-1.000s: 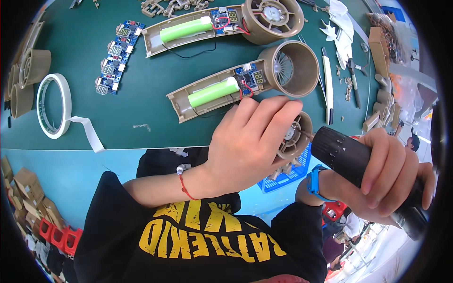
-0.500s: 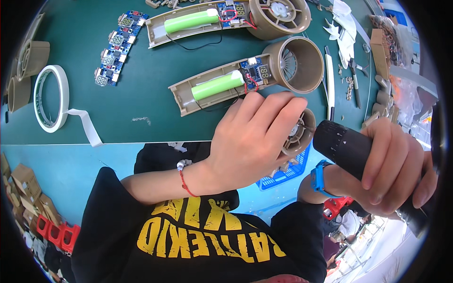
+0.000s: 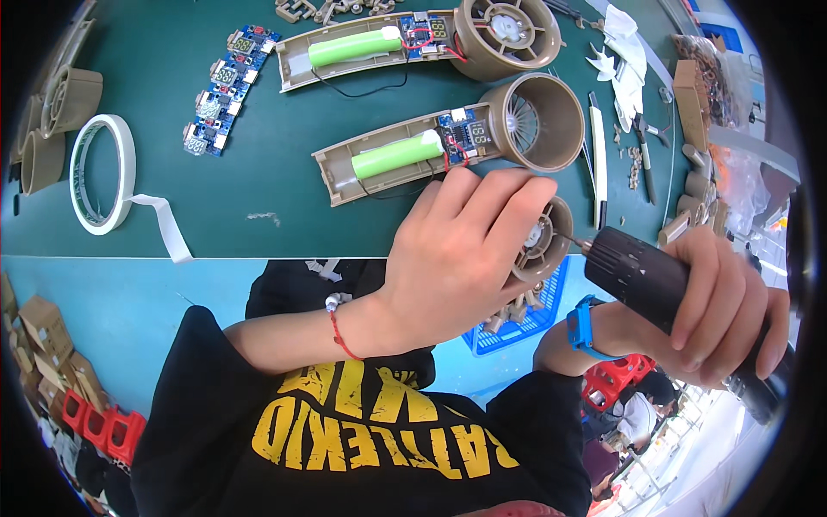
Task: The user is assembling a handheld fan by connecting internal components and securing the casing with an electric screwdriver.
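Observation:
My left hand (image 3: 469,237) is wrapped round a tan fan housing (image 3: 553,250) at the table's front edge, its spoked end turned to the right. My fingers hide much of the housing. The right hand (image 3: 728,306) grips a black electric screwdriver (image 3: 642,277), whose thin bit points left at the housing's spokes. Whether the bit's tip sits in a screw I cannot tell. Just beyond my left hand lies an opened tan fan body (image 3: 541,121) with a green battery cell (image 3: 398,156) and a blue circuit board (image 3: 466,133). Another such fan body (image 3: 508,65) lies farther back.
On the green table (image 3: 258,185) lie a roll of white tape (image 3: 129,177), a strip of circuit boards (image 3: 226,86), a white-and-black knife-like tool (image 3: 598,164) and pliers (image 3: 646,155). More tan shells (image 3: 73,103) stand at left. Below the edge is a blue basket (image 3: 517,332) of tan parts.
The screwdriver has drawn slightly right and down, and its bit now shows against the housing. My left hand keeps its hold. The whole view has shifted a little.

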Available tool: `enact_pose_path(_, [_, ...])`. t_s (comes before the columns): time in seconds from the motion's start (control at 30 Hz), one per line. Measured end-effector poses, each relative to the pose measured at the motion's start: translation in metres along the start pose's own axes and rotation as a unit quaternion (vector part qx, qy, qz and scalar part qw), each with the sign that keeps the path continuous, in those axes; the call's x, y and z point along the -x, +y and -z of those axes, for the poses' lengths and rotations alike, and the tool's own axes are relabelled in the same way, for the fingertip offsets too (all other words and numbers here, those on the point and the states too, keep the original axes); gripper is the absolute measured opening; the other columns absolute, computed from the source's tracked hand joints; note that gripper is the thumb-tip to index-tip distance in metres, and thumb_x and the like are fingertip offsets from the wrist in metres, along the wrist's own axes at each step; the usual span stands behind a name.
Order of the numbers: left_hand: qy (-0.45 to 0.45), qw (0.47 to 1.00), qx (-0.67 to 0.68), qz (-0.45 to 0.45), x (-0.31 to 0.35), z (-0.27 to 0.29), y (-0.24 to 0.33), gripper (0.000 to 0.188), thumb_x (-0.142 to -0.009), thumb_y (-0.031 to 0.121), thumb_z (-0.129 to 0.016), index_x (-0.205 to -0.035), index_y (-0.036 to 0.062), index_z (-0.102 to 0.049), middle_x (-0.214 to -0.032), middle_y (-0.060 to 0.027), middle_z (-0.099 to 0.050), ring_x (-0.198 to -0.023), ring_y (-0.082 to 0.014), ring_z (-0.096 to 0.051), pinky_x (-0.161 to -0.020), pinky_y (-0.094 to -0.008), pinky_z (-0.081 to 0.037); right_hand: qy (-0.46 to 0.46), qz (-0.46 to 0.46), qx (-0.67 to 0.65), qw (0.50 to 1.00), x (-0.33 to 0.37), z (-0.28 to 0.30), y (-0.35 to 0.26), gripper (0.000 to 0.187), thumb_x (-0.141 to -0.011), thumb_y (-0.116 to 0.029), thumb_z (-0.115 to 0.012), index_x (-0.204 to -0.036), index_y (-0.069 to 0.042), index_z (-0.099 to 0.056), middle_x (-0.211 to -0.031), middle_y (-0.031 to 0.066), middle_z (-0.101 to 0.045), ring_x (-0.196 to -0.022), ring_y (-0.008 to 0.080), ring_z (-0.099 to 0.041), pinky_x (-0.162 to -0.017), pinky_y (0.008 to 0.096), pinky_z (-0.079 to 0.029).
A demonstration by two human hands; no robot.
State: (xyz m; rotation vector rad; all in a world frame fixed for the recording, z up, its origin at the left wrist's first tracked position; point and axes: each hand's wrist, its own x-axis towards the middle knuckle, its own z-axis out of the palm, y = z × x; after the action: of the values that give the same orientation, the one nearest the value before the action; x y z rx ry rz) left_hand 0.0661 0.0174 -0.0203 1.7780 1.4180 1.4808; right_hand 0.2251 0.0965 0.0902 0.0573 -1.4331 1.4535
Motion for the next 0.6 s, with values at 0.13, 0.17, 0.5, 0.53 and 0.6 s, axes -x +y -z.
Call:
enact_pose_path(0.13, [-0.008, 1.000, -0.010, -0.003, 0.001, -0.001, -0.002, 0.071, -0.056, 0.016, -0.090, -0.121, 0.0088, -0.062, -0.110, -0.0077, -0.064, -0.086, -0.0283, -0.058, -0.073, -0.0361, -0.049, 0.045, 0.004, 0.030, 0.999, 0.007, -0.001, -0.001, 0.016, -0.084, -0.018, -0.077, -0.093, -0.013, -0.063, -0.067, -0.0013, -0.066, -0.056, 0.0081, -0.065, -0.060, 0.0200, -0.058])
enact_pose_path(0.17, [-0.003, 1.000, -0.017, -0.005, 0.001, -0.001, -0.002, 0.071, -0.056, 0.015, -0.090, -0.121, 0.0088, -0.062, -0.110, -0.0076, -0.064, -0.087, -0.0283, -0.058, -0.074, -0.0359, -0.050, 0.065, 0.003, 0.047, 0.997, 0.006, -0.005, 0.002, 0.019, -0.083, -0.017, -0.078, -0.094, -0.014, -0.063, -0.067, -0.0020, -0.066, -0.056, 0.0072, -0.065, -0.061, 0.0197, -0.058])
enact_pose_path(0.5, [-0.026, 1.000, 0.003, 0.008, 0.000, 0.003, -0.002, 0.073, -0.056, 0.018, -0.090, -0.122, 0.0089, -0.061, -0.111, -0.0071, -0.063, -0.087, -0.0282, -0.058, -0.074, -0.0357, -0.049, 0.055, -0.022, 0.033, 0.998, -0.001, -0.015, 0.004, 0.027, -0.078, -0.011, -0.082, -0.097, -0.015, -0.062, -0.071, -0.0030, -0.066, -0.057, 0.0060, -0.064, -0.065, 0.0190, -0.058])
enact_pose_path(0.53, [-0.017, 1.000, -0.001, 0.006, 0.000, 0.002, -0.003, 0.073, -0.056, 0.019, -0.090, -0.123, 0.0090, -0.061, -0.112, -0.0070, -0.063, -0.088, -0.0281, -0.058, -0.075, -0.0358, -0.049, 0.055, -0.104, 0.075, 0.990, -0.006, -0.015, -0.011, 0.025, -0.079, -0.012, -0.081, -0.096, -0.014, -0.063, -0.071, -0.0026, -0.066, -0.057, 0.0064, -0.065, -0.064, 0.0194, -0.058])
enact_pose_path(0.6, [-0.008, 1.000, 0.000, 0.004, 0.001, 0.001, -0.003, 0.073, -0.056, 0.019, -0.090, -0.123, 0.0091, -0.061, -0.112, -0.0069, -0.063, -0.088, -0.0281, -0.058, -0.075, -0.0358, -0.049, 0.056, -0.189, 0.121, 0.973, -0.010, -0.018, -0.019, 0.022, -0.080, -0.012, -0.079, -0.095, -0.013, -0.063, -0.072, -0.0022, -0.067, -0.058, 0.0067, -0.065, -0.063, 0.0197, -0.058])
